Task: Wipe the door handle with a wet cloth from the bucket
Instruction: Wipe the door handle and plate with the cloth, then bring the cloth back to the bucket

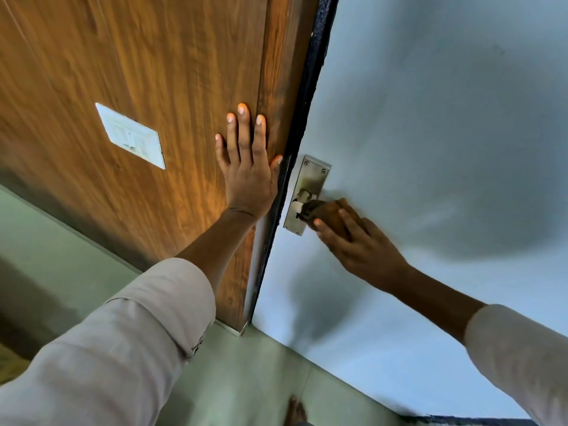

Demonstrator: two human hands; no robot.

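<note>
A steel handle plate (312,182) is screwed to the pale blue-grey door (430,118), close to its dark edge. The handle itself is wrapped in a brown cloth (330,212), and my right hand (359,241) grips that cloth around it, fingers curled over the top. My left hand (246,167) lies flat with fingers spread on the wooden panel (153,72) just left of the door's edge, holding nothing. The bucket is out of sight.
A white switch plate (130,135) is set in the wooden panel to the left. Below lies a greenish tiled floor (246,379), with a bare foot (296,412) at the bottom edge. The door's black edge strip (302,124) runs between panel and door.
</note>
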